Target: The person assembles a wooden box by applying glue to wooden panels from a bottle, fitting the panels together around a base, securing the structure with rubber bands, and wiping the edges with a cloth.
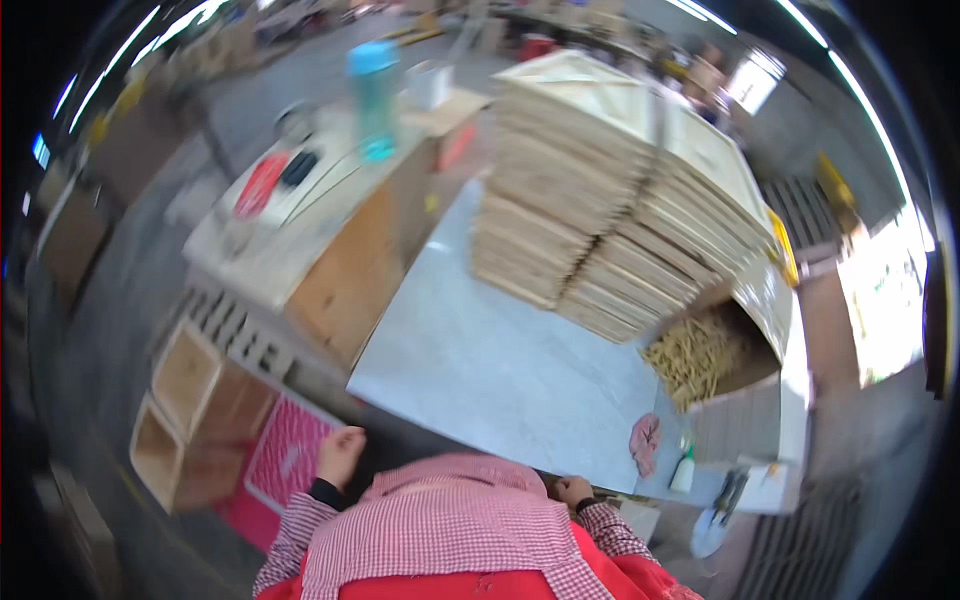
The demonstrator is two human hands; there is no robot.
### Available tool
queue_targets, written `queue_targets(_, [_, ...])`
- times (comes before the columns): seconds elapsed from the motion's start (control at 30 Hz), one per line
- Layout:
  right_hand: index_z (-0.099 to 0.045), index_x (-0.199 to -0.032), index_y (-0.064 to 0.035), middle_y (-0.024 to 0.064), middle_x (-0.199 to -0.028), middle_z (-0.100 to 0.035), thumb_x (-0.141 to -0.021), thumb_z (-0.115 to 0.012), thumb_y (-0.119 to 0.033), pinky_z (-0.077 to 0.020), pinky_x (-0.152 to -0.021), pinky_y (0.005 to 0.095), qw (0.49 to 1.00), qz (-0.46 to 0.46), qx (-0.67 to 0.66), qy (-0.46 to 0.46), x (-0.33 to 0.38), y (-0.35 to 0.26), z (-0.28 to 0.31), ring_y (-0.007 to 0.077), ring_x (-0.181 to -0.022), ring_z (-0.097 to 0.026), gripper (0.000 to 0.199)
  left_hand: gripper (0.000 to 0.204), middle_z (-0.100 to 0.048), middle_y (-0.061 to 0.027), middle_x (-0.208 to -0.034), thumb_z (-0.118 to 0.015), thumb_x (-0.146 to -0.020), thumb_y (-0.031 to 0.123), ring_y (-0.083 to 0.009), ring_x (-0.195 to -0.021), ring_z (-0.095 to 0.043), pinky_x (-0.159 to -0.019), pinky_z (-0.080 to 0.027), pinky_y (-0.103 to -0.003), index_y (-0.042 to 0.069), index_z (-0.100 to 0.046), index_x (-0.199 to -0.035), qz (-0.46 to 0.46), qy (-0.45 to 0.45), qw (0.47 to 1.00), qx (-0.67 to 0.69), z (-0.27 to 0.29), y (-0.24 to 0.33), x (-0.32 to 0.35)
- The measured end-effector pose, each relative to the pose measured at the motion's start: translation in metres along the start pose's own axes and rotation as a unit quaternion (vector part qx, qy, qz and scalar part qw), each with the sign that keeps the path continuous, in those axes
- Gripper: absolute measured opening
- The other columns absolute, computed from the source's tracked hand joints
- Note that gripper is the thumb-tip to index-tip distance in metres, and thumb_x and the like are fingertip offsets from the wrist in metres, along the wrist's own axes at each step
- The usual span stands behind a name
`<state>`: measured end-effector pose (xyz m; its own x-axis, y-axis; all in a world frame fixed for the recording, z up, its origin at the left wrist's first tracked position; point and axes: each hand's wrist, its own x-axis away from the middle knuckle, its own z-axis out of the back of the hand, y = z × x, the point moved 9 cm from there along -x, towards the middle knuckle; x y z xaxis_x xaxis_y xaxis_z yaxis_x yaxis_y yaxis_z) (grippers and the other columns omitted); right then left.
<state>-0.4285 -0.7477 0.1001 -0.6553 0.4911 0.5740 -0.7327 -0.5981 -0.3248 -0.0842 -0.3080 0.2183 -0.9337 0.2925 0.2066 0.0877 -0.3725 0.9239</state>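
Note:
My left hand point(341, 456) hangs at my left side, its fingers curled in with nothing showing in them. It is beside a pink patterned sheet or tray point(290, 452), left of the table's near edge. My right hand point(573, 490) is low against the near edge of the pale blue-white worktable point(480, 350), close to my checked apron; its fingers are blurred and partly hidden. Tall stacks of light wooden frames or trays point(570, 190) stand on the table's far side. A crumpled pink cloth point(645, 443) lies near the right edge, beside a small white-and-green bottle point(684, 470).
An open box of small wooden pieces point(690, 358) stands at the table's right. To the left, a wooden cabinet point(350, 280) carries a teal bottle point(374, 100) and a red item point(262, 184). Wooden cubbies point(186, 380) sit lower left. The picture is motion-blurred.

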Motion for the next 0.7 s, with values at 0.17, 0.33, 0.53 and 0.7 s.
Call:
queue_targets(0.17, [-0.074, -0.095, -0.0052, 0.0218, -0.103, -0.069, -0.075, -0.07, -0.036, -0.0544, -0.088, 0.0433, 0.978, -0.179, -0.1, -0.037, 0.032, 0.093, -0.095, 0.0346, -0.102, -0.067, 0.037, 0.038, -0.063, -0.0198, -0.12, -0.068, -0.083, 0.006, -0.0383, -0.113, -0.059, -0.096, -0.047, -0.041, 0.003, -0.061, -0.12, -0.497, -0.161, 0.829, -0.198, -0.176, 0.378, 0.001])
queue_targets(0.33, [-0.071, -0.108, -0.004, 0.0224, -0.113, -0.067, -0.077, -0.071, -0.037, -0.0535, -0.09, 0.0436, 0.977, -0.089, -0.156, -0.111, 0.031, 0.129, -0.217, 0.0339, -0.107, -0.065, 0.045, 0.069, -0.038, -0.0159, -0.149, -0.077, -0.074, 0.013, -0.0371, -0.122, -0.051, -0.101, -0.043, -0.042, 0.016, -0.05, -0.137, -0.788, -0.114, 0.532, -0.288, -0.334, 0.613, 0.052])
queue_targets(0.53, [-0.07, -0.107, -0.0033, 0.0222, -0.11, -0.067, -0.079, -0.069, -0.036, -0.0532, -0.089, 0.0434, 0.982, 0.023, -0.172, -0.071, -0.107, 0.174, -0.102, 0.0337, -0.105, -0.065, 0.043, 0.071, -0.051, -0.0147, -0.136, -0.083, -0.067, 0.03, -0.0339, -0.102, -0.063, -0.088, -0.05, -0.043, 0.016, -0.054, -0.129, -0.731, -0.21, 0.294, -0.578, -0.552, 0.667, 0.011])
queue_targets(0.7, [-0.069, -0.106, -0.0028, 0.022, -0.108, -0.067, -0.08, -0.068, -0.035, -0.053, -0.088, 0.0433, 0.966, 0.173, -0.174, -0.083, -0.205, 0.082, 0.076, 0.0334, -0.104, -0.065, 0.041, 0.054, -0.069, -0.0086, -0.104, -0.081, -0.068, 0.037, -0.0279, -0.092, -0.066, -0.08, -0.052, -0.041, 0.012, -0.062, -0.113, -0.696, -0.221, 0.221, -0.647, -0.597, 0.678, -0.021])
